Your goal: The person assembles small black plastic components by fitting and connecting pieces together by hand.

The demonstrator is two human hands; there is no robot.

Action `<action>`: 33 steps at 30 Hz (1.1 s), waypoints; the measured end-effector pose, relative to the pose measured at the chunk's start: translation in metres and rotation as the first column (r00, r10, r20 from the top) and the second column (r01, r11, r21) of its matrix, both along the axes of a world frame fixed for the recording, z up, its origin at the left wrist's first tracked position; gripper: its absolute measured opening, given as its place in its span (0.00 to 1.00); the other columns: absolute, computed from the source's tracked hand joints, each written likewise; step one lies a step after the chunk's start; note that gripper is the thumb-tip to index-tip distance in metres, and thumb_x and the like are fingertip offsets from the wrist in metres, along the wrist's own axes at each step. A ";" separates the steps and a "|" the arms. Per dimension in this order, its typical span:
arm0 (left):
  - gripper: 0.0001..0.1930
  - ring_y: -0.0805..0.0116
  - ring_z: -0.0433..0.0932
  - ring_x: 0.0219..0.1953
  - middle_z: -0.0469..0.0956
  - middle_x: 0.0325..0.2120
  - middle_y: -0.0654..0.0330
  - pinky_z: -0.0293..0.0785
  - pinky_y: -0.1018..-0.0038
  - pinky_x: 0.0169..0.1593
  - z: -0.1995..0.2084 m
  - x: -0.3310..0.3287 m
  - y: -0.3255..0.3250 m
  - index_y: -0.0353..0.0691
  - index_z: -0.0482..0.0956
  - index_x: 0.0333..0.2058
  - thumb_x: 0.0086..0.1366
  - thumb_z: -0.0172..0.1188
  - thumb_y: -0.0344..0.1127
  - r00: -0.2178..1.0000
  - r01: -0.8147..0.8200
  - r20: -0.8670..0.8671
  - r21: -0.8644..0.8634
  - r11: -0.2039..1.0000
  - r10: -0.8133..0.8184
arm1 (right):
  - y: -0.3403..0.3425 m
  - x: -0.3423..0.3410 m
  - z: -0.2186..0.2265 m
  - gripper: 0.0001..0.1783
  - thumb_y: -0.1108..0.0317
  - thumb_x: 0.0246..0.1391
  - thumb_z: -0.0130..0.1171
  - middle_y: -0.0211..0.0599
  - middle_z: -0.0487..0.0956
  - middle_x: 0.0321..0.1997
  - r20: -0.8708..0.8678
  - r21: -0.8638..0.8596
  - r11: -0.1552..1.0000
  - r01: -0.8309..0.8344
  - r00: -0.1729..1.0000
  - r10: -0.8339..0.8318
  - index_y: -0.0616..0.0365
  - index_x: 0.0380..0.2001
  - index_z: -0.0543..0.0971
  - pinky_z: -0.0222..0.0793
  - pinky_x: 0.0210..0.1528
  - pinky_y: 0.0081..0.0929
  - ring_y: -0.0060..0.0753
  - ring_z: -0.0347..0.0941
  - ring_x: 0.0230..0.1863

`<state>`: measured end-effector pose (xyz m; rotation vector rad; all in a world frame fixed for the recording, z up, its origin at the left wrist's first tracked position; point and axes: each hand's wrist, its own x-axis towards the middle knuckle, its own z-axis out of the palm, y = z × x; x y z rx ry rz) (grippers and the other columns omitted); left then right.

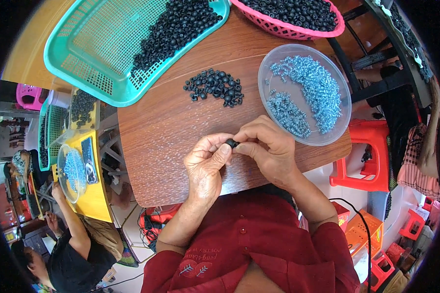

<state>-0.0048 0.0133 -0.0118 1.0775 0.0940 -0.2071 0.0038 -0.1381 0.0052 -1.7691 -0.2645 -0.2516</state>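
Note:
A small round black piece is pinched between my two hands above the near part of the brown wooden table. My left hand grips it between thumb and forefinger. On its other side, my right hand closes its thumb and forefinger at the edge of the piece; whether they hold a second small part is hidden. Beyond my hands lies a loose pile of similar black pieces. To the right, a round clear plastic tub contains many small shiny light-blue parts.
A green mesh basket and a pink basket, both with black pieces, stand at the far side. Red stools are at the right. Another person works left at a yellow table with a phone.

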 end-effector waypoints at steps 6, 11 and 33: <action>0.10 0.76 0.71 0.25 0.78 0.31 0.57 0.68 0.82 0.30 0.002 0.003 0.001 0.28 0.74 0.40 0.60 0.59 0.26 0.995 0.008 -0.094 -0.126 0.992 -0.020 | 0.003 -0.001 0.001 0.09 0.80 0.38 0.61 0.36 0.77 0.28 0.058 -0.021 0.999 0.025 0.998 -0.023 0.61 0.28 0.78 0.66 0.33 0.29 0.36 0.71 0.31; 0.10 0.73 0.72 0.25 0.78 0.31 0.56 0.70 0.80 0.29 0.000 0.005 0.002 0.28 0.74 0.40 0.61 0.58 0.26 0.989 0.018 -0.144 -0.190 0.982 -0.046 | 0.006 0.001 -0.005 0.12 0.80 0.38 0.65 0.35 0.78 0.31 0.201 -0.052 0.996 0.077 0.977 -0.065 0.61 0.30 0.80 0.64 0.29 0.23 0.29 0.70 0.30; 0.08 0.73 0.74 0.26 0.77 0.30 0.56 0.72 0.79 0.30 0.007 0.003 -0.001 0.28 0.73 0.39 0.62 0.56 0.26 0.992 -0.113 -0.069 -0.122 0.986 0.105 | 0.017 -0.003 -0.012 0.19 0.77 0.32 0.59 0.41 0.73 0.33 0.592 -0.279 0.911 0.305 0.801 -0.087 0.64 0.35 0.75 0.66 0.29 0.31 0.41 0.68 0.29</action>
